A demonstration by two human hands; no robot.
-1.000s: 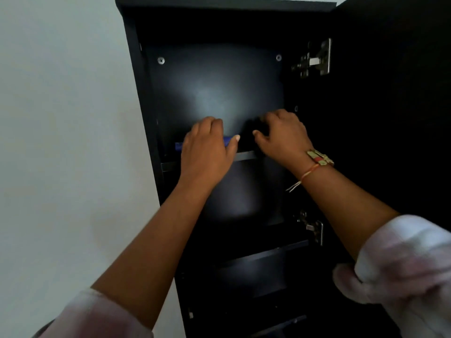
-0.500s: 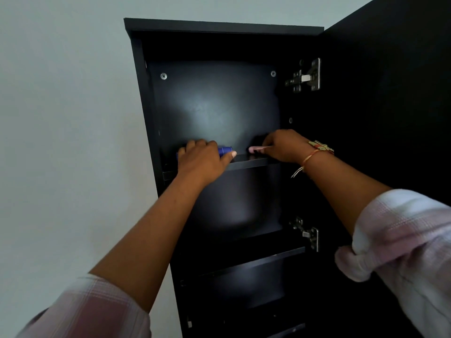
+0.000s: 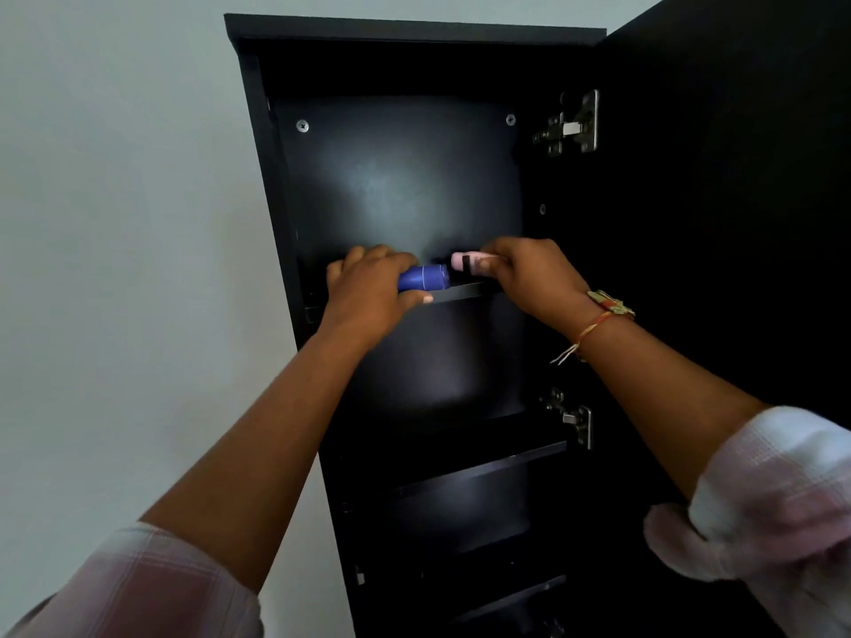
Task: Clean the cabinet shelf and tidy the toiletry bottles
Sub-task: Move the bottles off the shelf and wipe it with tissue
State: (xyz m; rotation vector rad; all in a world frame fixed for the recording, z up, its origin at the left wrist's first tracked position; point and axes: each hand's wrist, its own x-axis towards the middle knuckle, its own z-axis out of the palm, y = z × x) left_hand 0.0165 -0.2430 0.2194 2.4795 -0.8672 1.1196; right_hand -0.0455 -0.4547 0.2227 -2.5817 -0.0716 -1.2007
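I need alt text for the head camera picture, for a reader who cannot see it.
The left hand grips a blue bottle and the right hand holds a pink bottle, both turned sideways, at the upper shelf of an open black cabinet.

An open cabinet point(image 3: 414, 32) stands against a wall point(image 3: 115, 223), its door point(image 3: 714, 177) swung out to the right. Just above the front edge of the upper shelf point(image 3: 465, 292), left of centre, the left hand point(image 3: 368, 292) holds the left bottle point(image 3: 423, 277) sideways. To its right, slightly farther back, the right hand point(image 3: 534, 278) holds the right bottle point(image 3: 465, 261). A lower shelf point(image 3: 483, 469) sits below.
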